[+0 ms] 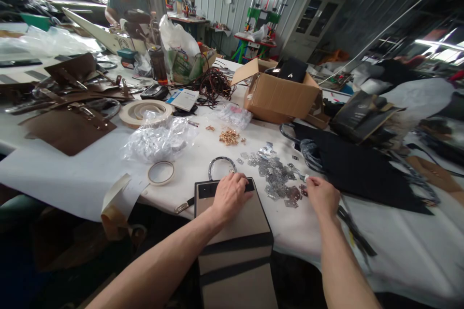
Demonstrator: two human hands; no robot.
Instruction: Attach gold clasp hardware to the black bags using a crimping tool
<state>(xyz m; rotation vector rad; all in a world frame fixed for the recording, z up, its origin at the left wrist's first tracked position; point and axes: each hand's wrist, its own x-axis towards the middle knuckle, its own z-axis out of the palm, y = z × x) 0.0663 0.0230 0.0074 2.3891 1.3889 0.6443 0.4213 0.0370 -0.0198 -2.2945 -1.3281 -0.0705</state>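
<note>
A long beige panel with black bands (235, 260) lies at the table's front edge and hangs over it. My left hand (232, 195) rests on its upper end, fingers curved and slightly apart, over a black strip. Behind that end a patterned handle loop (222, 158) shows. To the right is a heap of small silvery metal plates (277, 174). My right hand (322, 194), at the heap's right edge, pinches a small light plate (306, 178) between thumb and forefinger. Small gold-coloured pieces (229, 137) lie behind the heap.
An open cardboard box (281, 94) stands behind the plates. Black fabric (362, 169) covers the right side. Tape rolls (160, 173), a plastic bag of white pieces (157, 140) and brown leather parts (72, 125) lie left. A person (125, 0) is at the far left.
</note>
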